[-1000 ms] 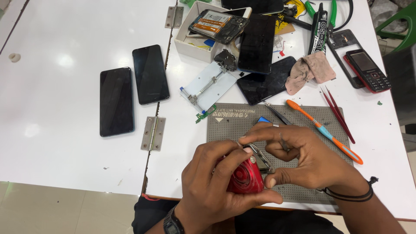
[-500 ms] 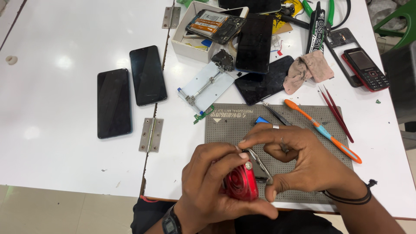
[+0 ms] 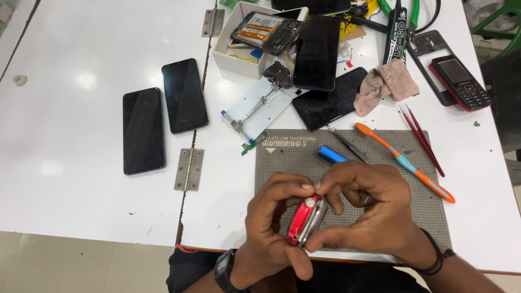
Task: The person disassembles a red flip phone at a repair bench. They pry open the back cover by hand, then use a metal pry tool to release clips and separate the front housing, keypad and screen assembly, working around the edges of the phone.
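Observation:
Both of my hands grip a small red and silver phone (image 3: pixel 305 219), held edge-up over the near part of a grey work mat (image 3: pixel 429 217). My left hand (image 3: pixel 269 228) wraps its red side from the left, thumb underneath. My right hand (image 3: pixel 368 207) closes on its silver side from the right, fingertips meeting the left hand's at the top edge. A blue cylindrical tool (image 3: pixel 330 154) lies on the mat just beyond my fingers, with a thin metal tool (image 3: pixel 347 144) beside it.
An orange toothbrush (image 3: pixel 404 161) and red tweezers (image 3: pixel 421 138) lie at the mat's right. Two black phones (image 3: pixel 164 114) rest at left, a metal holder (image 3: pixel 255 108) and more phones (image 3: pixel 317 51) behind, a white box (image 3: pixel 230 51), a cloth (image 3: pixel 385 84), a red keypad phone (image 3: pixel 461 81).
The red phone has turned from flat-side-up to edge-up between my hands. My right fingers moved down to pinch its top edge. The tweezers-like tool seen earlier at the phone is no longer visible.

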